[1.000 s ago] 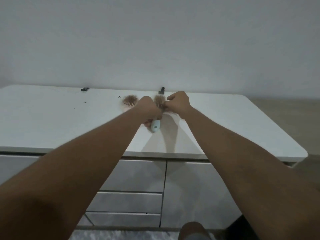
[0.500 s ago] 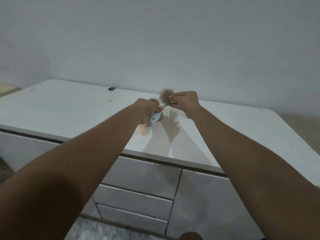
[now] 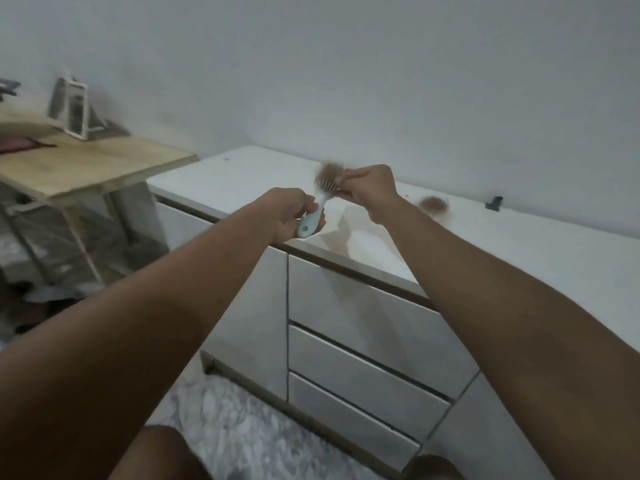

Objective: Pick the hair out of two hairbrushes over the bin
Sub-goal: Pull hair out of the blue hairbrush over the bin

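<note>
Pale-blue hairbrush: was held in the air above the front edge of the cabinet top, handle end turned toward the camera and bristled head raised away from it.
Brown hair: was seen as a fluffy clump bunched on the bristles of that head.
Left hand: was wrapped around the brush handle with fingers curled about it, the handle's end left showing below the palm.
Right hand: was closed in a pinch at the brush head, fingertips drawn together on the hair.
Second hairbrush: was left lying on the cabinet top, just right of the right wrist, its head matted with brown hair; it was blurred.
White cabinet top: was set against the wall, with shadows of the hands cast on it.
Small dark object: was placed by the wall, right of the second brush; it could not be identified.
Drawers: were stacked three high under the top.
Wooden table: was seen beside the cabinet's left end, with a metal grater stood upright on it.
</note>
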Demonstrator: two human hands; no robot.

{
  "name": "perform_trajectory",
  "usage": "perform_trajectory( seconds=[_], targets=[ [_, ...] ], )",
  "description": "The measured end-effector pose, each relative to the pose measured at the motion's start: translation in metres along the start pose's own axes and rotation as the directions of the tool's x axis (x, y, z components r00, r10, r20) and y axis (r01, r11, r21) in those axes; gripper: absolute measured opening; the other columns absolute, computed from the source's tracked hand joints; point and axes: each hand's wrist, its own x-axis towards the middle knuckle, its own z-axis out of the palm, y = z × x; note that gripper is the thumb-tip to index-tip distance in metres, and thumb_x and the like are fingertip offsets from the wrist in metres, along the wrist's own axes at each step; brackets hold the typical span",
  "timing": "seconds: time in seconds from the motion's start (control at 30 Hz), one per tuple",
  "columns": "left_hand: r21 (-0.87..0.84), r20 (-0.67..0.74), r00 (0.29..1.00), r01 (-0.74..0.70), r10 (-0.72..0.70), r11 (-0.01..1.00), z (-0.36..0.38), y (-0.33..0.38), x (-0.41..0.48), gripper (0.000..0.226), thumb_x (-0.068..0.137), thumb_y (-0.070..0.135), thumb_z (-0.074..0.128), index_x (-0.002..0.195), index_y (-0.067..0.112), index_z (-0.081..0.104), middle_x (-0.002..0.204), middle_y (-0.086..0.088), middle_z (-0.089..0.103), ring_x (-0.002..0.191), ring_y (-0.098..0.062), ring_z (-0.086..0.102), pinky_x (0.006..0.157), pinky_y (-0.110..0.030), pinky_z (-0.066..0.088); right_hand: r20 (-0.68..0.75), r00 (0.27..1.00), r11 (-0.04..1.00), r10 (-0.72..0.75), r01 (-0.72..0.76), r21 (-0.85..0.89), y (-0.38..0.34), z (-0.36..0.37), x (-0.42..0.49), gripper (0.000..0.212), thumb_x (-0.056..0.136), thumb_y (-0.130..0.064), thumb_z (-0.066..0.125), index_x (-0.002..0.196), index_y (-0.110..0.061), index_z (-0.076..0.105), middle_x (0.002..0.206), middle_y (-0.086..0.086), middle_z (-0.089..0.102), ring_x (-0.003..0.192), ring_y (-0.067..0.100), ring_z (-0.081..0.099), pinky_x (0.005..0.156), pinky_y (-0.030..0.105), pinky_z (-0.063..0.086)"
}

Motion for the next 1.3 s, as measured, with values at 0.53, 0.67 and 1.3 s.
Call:
perform_trajectory(
  seconds=[0.53,0.67,1.3],
  targets=[
    [-0.021,-0.326,0.944,0.052,-0.056,0.998,-0.288,-0.041,-0.073,0.036,0.100,-0.004,0.044,0.137,-0.004,0.047,0.102,-0.015,0.052,0.088,-0.026,0.057,0.072,-0.039,0.055,0.313,0.948,0.982,0.062,-0.002,-0.186,0.079,0.322,-0.080,0.012,0.085,-0.005,0.074,0.094,0.002,0.077,0.094,0.017,0.075,0.079,0.028,0.075,0.073,0.039,0.064],
    [-0.062,-0.404,0.910,0.071,-0.090,0.996,-0.307,-0.067,-0.078,0.039,0.099,-0.004,0.046,0.138,-0.002,0.048,0.120,-0.019,0.050,0.102,-0.030,0.056,0.070,-0.037,0.056,0.355,0.931,0.962,0.082,0.019,-0.272,0.108,0.343,-0.095,0.012,0.083,-0.012,0.076,0.092,-0.004,0.078,0.092,0.014,0.077,0.081,0.027,0.075,0.077,0.040,0.064],
    [-0.257,-0.523,0.825,0.084,-0.212,0.963,-0.319,-0.161,-0.016,0.032,0.101,-0.002,0.037,0.125,0.001,0.057,0.121,-0.012,0.060,0.088,-0.020,0.060,0.069,-0.034,0.049,0.581,0.799,0.940,0.156,0.061,-0.336,0.206,0.355,-0.074,0.009,0.087,-0.014,0.072,0.086,-0.008,0.079,0.089,0.008,0.077,0.087,0.023,0.073,0.084,0.032,0.059]
  ],
)
